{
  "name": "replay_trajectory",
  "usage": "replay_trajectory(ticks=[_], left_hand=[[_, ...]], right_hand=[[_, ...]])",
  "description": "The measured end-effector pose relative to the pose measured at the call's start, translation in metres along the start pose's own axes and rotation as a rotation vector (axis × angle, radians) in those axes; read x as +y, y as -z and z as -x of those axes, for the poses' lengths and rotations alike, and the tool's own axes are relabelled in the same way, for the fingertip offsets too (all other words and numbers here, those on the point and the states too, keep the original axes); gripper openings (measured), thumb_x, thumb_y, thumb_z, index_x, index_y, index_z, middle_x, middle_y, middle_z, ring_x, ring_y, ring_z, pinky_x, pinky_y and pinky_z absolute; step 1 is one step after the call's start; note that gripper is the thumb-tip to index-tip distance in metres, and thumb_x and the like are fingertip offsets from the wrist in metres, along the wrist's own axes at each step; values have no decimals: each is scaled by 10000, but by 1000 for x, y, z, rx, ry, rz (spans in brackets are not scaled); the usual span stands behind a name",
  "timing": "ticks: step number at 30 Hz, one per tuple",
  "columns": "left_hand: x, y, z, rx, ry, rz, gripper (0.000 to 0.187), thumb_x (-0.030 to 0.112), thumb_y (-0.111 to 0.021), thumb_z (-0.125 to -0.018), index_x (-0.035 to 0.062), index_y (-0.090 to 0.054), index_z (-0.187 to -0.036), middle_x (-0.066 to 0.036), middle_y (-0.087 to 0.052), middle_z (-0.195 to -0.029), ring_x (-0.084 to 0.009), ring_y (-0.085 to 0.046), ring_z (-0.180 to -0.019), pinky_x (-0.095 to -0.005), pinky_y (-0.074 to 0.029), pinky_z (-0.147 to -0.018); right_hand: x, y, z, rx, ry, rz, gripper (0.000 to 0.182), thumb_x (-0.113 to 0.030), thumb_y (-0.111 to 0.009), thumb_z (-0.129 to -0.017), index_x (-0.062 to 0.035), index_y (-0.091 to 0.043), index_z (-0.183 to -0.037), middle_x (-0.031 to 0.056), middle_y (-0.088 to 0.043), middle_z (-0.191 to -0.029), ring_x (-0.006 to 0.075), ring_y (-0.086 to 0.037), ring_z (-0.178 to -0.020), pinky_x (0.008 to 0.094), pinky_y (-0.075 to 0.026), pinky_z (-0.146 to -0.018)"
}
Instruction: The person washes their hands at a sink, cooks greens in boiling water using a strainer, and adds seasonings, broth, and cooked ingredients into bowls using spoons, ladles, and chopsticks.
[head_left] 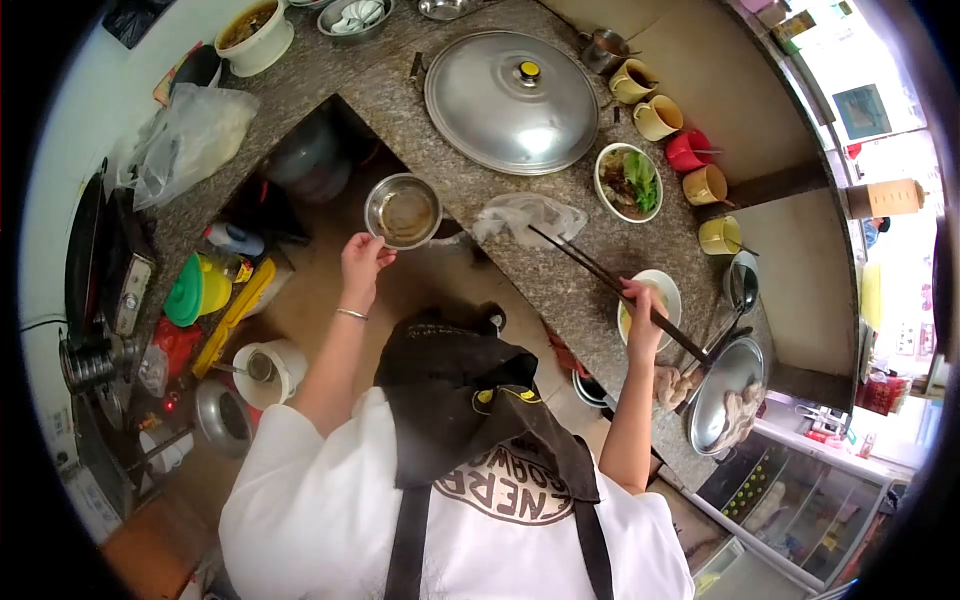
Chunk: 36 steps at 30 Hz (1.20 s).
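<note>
My left hand (365,265), with a bracelet at the wrist, pinches the rim of a small metal bowl (403,211), held out over the floor beside the counter edge. Some brownish liquid or residue shows inside it. On the right, my right hand (645,315) is closed around a pair of long dark chopsticks (580,262), which slant across the counter. Under that hand stands a white bowl (664,287) with something yellowish in it, partly covered by the fingers. Farther up the counter, another white bowl (628,183) contains green leaves and darker food. A crumpled clear plastic bag (530,215) lies near the chopstick tips.
A large metal lid (512,103) covers part of the stone counter (400,100). Several cups, including a red mug (688,150), line its far edge. A metal tray (727,395) with pale meat sits at right. Low at left are a white bucket (285,365) and a green-lidded tub (186,290).
</note>
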<state>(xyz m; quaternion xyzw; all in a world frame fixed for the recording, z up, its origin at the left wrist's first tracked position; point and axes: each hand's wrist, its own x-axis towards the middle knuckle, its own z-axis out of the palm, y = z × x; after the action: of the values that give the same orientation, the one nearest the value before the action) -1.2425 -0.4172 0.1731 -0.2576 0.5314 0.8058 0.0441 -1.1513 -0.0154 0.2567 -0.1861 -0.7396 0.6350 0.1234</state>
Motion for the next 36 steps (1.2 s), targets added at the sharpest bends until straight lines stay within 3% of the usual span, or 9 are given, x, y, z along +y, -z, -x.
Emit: replay_trajectory(ticks=[6, 12, 19, 22, 24, 28, 32, 34, 36], left_hand=[[15, 79, -11, 118, -66, 46, 66, 53, -535, -820, 50, -471, -809, -58, -564, -726, -149, -587, -638, -234, -496, -558], [29, 156, 4, 360, -140, 92, 88, 76, -548, -815, 53, -465, -795, -68, -571, -713, -145, -583, -621, -231, -492, -573], [-2, 236, 55, 565, -84, -30, 96, 96, -555, -814, 48, -471, -804, -48, -544, -767, -139, -569, -679, -255, -487, -592], [-15, 253, 79, 594, -47, -3, 110, 105, -559, -814, 41, -472, -838, -49, -534, -776, -136, -564, -687, -259, -491, -604], [-19, 255, 96, 683, -62, 8, 139, 114, -561, -815, 35, -469, -882, -56, -533, -795, -141, -568, -701, -268, -498, -611], [-22, 249, 115, 675, -46, 59, 146, 109, -558, -819, 24, -469, -898, -70, -538, -813, -157, -578, -713, -268, -507, -610], [-18, 232, 129, 710, -139, 131, 115, 105, -562, -818, 25, -489, -857, -69, -555, -796, -160, -588, -692, -266, -508, -589], [-16, 218, 146, 746, -161, 195, 105, 103, -566, -816, 29, -496, -842, -69, -563, -777, -159, -591, -683, -267, -508, -582], [-19, 216, 167, 770, -141, 179, 80, 122, -546, -828, 66, -490, -818, -41, -542, -703, -134, -561, -665, -260, -475, -613]], right_hand=[[65, -30, 27, 232, -282, -677, 272, -297, -480, -894, -63, -491, -756, 74, -588, -824, 198, -588, -831, 310, -522, -683], [61, -151, 54, 145, -400, -651, 288, -309, -465, -897, -63, -476, -748, 93, -577, -876, 213, -570, -848, 343, -498, -756], [136, -295, 10, -69, 72, -16, 282, -227, -460, -903, -1, -575, -778, 51, -591, -780, 118, -505, -700, 244, -418, -637], [149, -333, -16, -187, 385, 357, 228, -212, -517, -859, -1, -581, -803, 109, -580, -751, 227, -539, -691, 319, -432, -656], [148, -349, -22, -209, 406, 354, 200, -189, -521, -841, -1, -582, -817, 144, -574, -770, 284, -544, -717, 351, -434, -684], [138, -356, -31, -310, 476, 474, 188, -151, -498, -846, 17, -579, -825, 127, -575, -793, 255, -546, -752, 328, -430, -713], [88, -349, -1, -511, 403, 189, 246, -174, -445, -873, 22, -568, -791, 131, -576, -850, 241, -549, -827, 338, -421, -761], [70, -340, 9, -619, 556, 89, 294, -194, -426, -890, 16, -565, -739, 143, -572, -925, 261, -548, -867, 363, -424, -799], [64, -338, 22, -642, 398, -68, 364, -231, -373, -905, 10, -532, -683, 144, -574, -909, 270, -543, -858, 367, -417, -804]])
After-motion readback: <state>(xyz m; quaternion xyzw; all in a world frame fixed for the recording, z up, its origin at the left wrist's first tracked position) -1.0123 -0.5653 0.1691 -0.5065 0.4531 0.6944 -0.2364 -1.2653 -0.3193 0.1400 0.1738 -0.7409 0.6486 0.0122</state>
